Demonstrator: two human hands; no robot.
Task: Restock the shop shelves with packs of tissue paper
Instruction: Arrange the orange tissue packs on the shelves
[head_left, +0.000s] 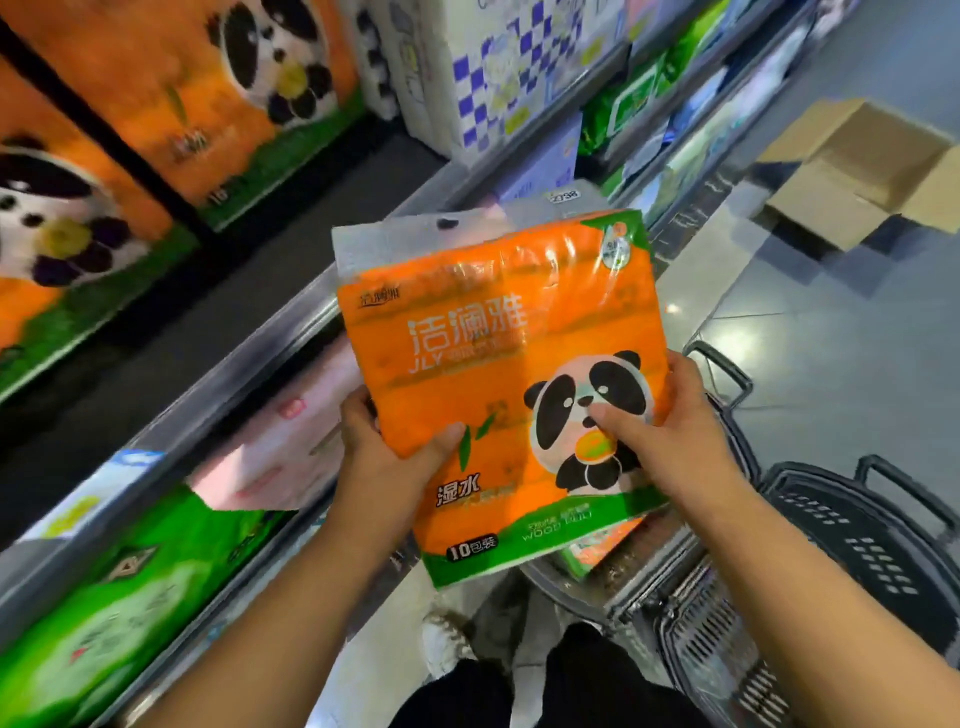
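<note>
An orange tissue pack (483, 364) with a panda picture and a green bottom band is held up in front of me, tilted slightly. My left hand (384, 441) grips its lower left edge, thumb on the front. On the right side my right hand (670, 431) holds it, thumb pressed on the panda. The pack hovers in front of the grey metal shelf edge (249, 374). On the upper shelf to the left stand matching orange panda packs (171, 93), with a dark gap (291, 218) beside them.
White and blue checked packs (493, 78) stand further along the upper shelf. Green packs (130, 587) and pink packs (291, 441) fill the lower shelf. Black shopping baskets (841, 530) sit on the tiled floor at right, one with another orange pack (602, 551). A cardboard box (857, 166) lies beyond.
</note>
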